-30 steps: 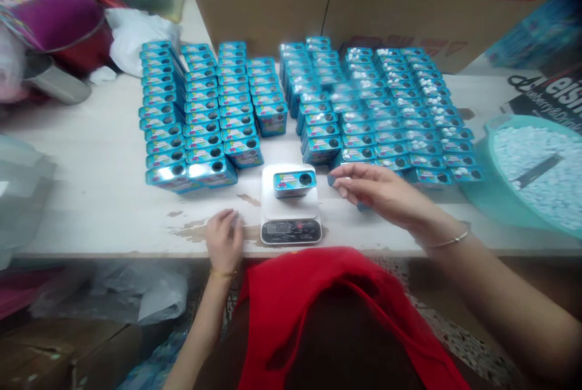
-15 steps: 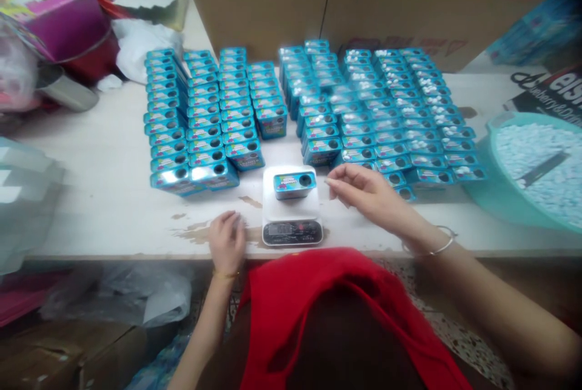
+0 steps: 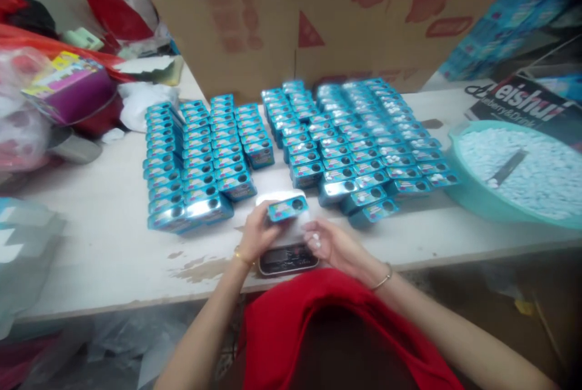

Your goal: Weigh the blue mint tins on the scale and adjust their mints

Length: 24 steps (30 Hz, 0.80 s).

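A small white scale (image 3: pixel 287 256) sits at the near edge of the white table (image 3: pixel 104 238). My left hand (image 3: pixel 257 233) is closed on a blue tin (image 3: pixel 286 208) with a round hole in its top, holding it over the scale. My right hand (image 3: pixel 330 243) lies palm up just right of the scale, fingers curled around a few small white pellets (image 3: pixel 317 238). Behind the scale stand rows of the same blue tins: a left block (image 3: pixel 200 159) with open holes and a right block (image 3: pixel 359 141), several topped with white pellets.
A teal basin (image 3: pixel 473 196) full of white pellets with a dark scoop (image 3: pixel 504 168) stands at the right. A large cardboard box (image 3: pixel 291 14) rises behind the tins. Bags and a purple box (image 3: pixel 68 93) crowd the far left. Red cloth (image 3: pixel 336 329) covers my lap.
My left hand left the table edge and took hold of the tin on the scale. My right hand drew back from the tins toward me, palm up with pellets. The view tilted up.
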{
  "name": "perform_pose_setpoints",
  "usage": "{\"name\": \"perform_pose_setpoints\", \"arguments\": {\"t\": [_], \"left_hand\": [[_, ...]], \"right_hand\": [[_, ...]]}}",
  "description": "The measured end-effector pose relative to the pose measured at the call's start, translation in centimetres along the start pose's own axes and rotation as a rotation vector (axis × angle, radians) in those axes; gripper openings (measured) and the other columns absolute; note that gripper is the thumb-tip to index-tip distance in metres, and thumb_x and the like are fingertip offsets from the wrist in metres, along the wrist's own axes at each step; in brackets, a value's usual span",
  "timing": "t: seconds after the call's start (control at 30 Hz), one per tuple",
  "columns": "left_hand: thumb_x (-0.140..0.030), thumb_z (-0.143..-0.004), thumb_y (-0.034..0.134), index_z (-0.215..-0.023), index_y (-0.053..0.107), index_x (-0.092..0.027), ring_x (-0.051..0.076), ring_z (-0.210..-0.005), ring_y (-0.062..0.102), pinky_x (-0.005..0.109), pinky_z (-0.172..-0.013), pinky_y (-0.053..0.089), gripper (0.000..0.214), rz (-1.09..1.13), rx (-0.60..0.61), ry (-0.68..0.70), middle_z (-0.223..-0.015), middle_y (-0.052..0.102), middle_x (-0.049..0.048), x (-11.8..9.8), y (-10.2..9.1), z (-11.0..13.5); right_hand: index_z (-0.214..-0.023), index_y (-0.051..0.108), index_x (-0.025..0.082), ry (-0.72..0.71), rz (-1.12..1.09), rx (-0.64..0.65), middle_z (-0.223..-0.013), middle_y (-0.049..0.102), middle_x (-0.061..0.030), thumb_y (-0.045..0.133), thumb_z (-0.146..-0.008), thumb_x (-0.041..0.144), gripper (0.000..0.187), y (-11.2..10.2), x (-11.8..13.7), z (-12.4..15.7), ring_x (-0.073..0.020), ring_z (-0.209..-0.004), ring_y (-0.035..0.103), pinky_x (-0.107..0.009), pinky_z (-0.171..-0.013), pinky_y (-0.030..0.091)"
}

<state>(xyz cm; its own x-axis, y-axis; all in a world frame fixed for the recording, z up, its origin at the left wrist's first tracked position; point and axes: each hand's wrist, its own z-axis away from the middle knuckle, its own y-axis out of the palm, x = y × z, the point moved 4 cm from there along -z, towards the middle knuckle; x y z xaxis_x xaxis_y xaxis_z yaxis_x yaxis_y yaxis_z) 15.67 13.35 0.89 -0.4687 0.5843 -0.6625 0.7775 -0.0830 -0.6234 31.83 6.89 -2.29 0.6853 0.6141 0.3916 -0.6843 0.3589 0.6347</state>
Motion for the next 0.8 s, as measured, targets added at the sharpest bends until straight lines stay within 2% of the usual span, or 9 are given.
{"name": "perform_pose_setpoints", "arguments": {"t": [0.03, 0.13, 0.2, 0.27, 0.43, 0.57, 0.7, 0.8], "left_hand": [[-0.027, -0.084, 0.056, -0.118, 0.055, -0.021, 0.022, -0.097, 0.061, 0.039, -0.089, 0.047, 0.034, -0.066, 0.043, 0.11, -0.107, 0.066, 0.008, -0.9, -0.1, -0.4], [-0.018, -0.083, 0.054, -0.117, 0.057, -0.021, 0.023, -0.102, 0.057, 0.047, -0.1, 0.037, 0.034, -0.315, 0.136, 0.395, -0.114, 0.066, 0.008, -3.3, -0.9, -0.6], [-0.016, -0.083, 0.054, -0.115, 0.058, -0.02, 0.023, -0.097, 0.057, 0.047, -0.1, 0.036, 0.033, -0.416, 0.152, 0.467, -0.111, 0.067, 0.0078, -3.8, -1.2, -0.4], [-0.014, -0.081, 0.053, -0.114, 0.058, -0.02, 0.022, -0.095, 0.057, 0.046, -0.099, 0.037, 0.033, -0.447, 0.15, 0.462, -0.108, 0.068, 0.0076, -3.3, -1.1, -0.2], [-0.011, -0.076, 0.055, -0.118, 0.055, -0.022, 0.022, -0.096, 0.058, 0.047, -0.099, 0.036, 0.044, -0.369, 0.114, 0.314, -0.112, 0.066, 0.0076, -1.3, -0.9, 0.5], [-0.017, -0.078, 0.059, -0.117, 0.055, -0.022, 0.022, -0.103, 0.058, 0.044, -0.1, 0.039, 0.04, -0.12, 0.065, 0.106, -0.113, 0.065, 0.0066, 0.2, -0.7, 1.1], [-0.025, -0.078, 0.065, -0.115, 0.056, -0.021, 0.021, -0.101, 0.061, 0.036, -0.091, 0.048, 0.038, 0.113, -0.001, -0.158, -0.11, 0.065, 0.0061, 2.5, 0.4, 1.9], [-0.03, -0.076, 0.07, -0.111, 0.057, -0.02, 0.02, -0.095, 0.063, 0.034, -0.085, 0.051, 0.039, 0.214, -0.026, -0.252, -0.104, 0.066, 0.0049, 3.5, 1.1, 2.2]], "right_hand": [[-0.08, 0.058, 0.012, 0.014, -0.067, -0.01, -0.062, 0.052, -0.0019, 0.049, -0.092, 0.028, 0.022, -0.1, -0.4, -0.1, -0.0073, -0.048, 0.044, -0.016, -0.04, 0.03], [-0.081, 0.056, 0.014, -0.027, -0.175, -0.031, -0.059, 0.049, 0.0002, 0.041, -0.094, 0.021, 0.021, 0.2, -0.6, -0.7, -0.0083, -0.048, 0.044, -0.017, -0.043, 0.035], [-0.079, 0.054, 0.014, -0.032, -0.197, -0.031, -0.057, 0.047, 0.001, 0.04, -0.095, 0.021, 0.023, 0.5, -0.6, -1.2, -0.0083, -0.046, 0.043, -0.017, -0.041, 0.034], [-0.079, 0.054, 0.013, -0.02, -0.205, -0.02, -0.056, 0.047, 0.0007, 0.039, -0.095, 0.021, 0.023, 0.7, -0.8, -1.5, -0.0084, -0.045, 0.041, -0.017, -0.038, 0.03], [-0.085, 0.057, 0.012, -0.029, -0.2, 0.014, -0.061, 0.051, -0.0018, 0.038, -0.094, 0.018, 0.022, 0.9, -0.7, -1.5, -0.0099, -0.049, 0.046, -0.018, -0.04, 0.033], [-0.082, 0.058, 0.01, -0.026, -0.177, 0.021, -0.061, 0.051, -0.0024, 0.043, -0.09, 0.015, 0.018, 0.5, -0.2, -0.6, -0.0085, -0.049, 0.046, -0.016, -0.039, 0.031], [-0.091, 0.062, 0.008, -0.054, -0.127, -0.012, -0.065, 0.054, -0.0034, 0.05, -0.085, 0.012, 0.015, -0.9, 0.4, 0.2, -0.0079, -0.052, 0.048, -0.015, -0.041, 0.033], [-0.09, 0.065, 0.009, -0.125, -0.073, -0.053, -0.072, 0.058, -0.0053, 0.055, -0.082, 0.012, 0.014, -2.4, 0.6, 0.5, -0.0089, -0.059, 0.051, -0.016, -0.048, 0.041]]}}
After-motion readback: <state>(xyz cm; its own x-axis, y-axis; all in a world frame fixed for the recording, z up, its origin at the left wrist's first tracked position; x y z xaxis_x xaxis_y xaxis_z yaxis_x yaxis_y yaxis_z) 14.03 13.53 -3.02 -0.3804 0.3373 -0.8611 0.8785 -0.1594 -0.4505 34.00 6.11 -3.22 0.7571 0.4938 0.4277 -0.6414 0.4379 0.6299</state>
